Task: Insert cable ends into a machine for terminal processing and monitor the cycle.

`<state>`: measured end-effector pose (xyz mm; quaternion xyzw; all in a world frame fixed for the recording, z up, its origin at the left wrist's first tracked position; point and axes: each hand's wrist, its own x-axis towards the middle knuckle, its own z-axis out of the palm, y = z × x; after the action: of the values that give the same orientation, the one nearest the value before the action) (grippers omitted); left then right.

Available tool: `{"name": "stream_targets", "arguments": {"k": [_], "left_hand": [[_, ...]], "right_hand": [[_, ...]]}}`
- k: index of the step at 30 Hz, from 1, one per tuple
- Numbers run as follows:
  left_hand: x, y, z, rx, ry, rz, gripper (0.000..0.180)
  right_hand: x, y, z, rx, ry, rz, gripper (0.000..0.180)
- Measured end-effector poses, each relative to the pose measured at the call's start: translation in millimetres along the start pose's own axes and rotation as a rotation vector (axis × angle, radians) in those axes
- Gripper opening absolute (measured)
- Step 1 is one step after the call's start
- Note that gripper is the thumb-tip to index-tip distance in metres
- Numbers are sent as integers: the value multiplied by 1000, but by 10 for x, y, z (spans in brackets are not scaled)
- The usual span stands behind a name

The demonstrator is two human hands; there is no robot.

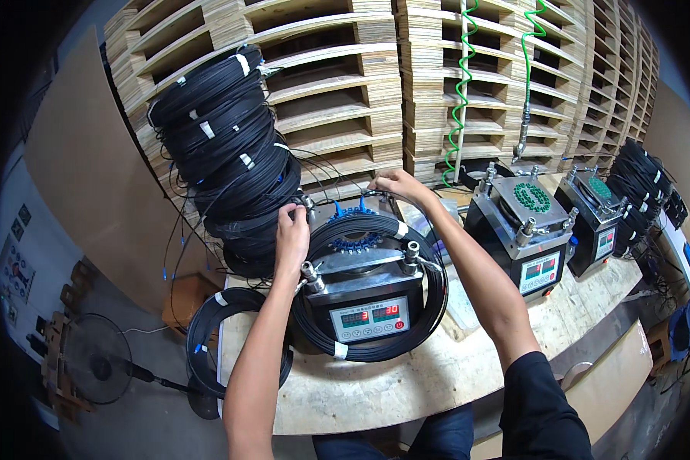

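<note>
A coil of black cable [435,307] is looped around a metal-topped polishing machine [360,277] with a lit red display. Two blue connectors [362,205] stand up from the ring of blue fittings [353,243] on the machine's top. My left hand [291,234] is closed beside the rear left metal post [307,202]; its fingertips partly hide what they touch. Behind the machine's far right side, my right hand [397,185] is closed, thumb and fingers pinched by thin black cable; what lies between them is too small to make out.
A tall stack of black cable coils [234,161] rises at the left, before wooden pallets [337,100]. Another coil [199,326] hangs over the left table edge. Two similar machines [525,230] [594,211] stand right on the plywood table [345,399]. A green air hose [461,84] hangs behind; a fan [100,364] stands left.
</note>
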<state>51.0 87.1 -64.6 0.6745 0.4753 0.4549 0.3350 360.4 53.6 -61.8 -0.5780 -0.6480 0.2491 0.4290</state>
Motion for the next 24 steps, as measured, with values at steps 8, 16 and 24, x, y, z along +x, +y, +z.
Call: {"name": "stream_targets", "arguments": {"k": [8, 16, 24], "left_hand": [[-150, 240, -32, -66, -46, -83, 55], [209, -78, -369, -836, -274, -598, 26], [788, -337, -174, -561, -397, -641, 27]], "right_hand": [[-659, -361, -176, 153, 362, 167, 61], [-1137, -872, 543, -218, 518, 80, 59], [-1214, -1322, 622, -378, 546, 79, 51]]}}
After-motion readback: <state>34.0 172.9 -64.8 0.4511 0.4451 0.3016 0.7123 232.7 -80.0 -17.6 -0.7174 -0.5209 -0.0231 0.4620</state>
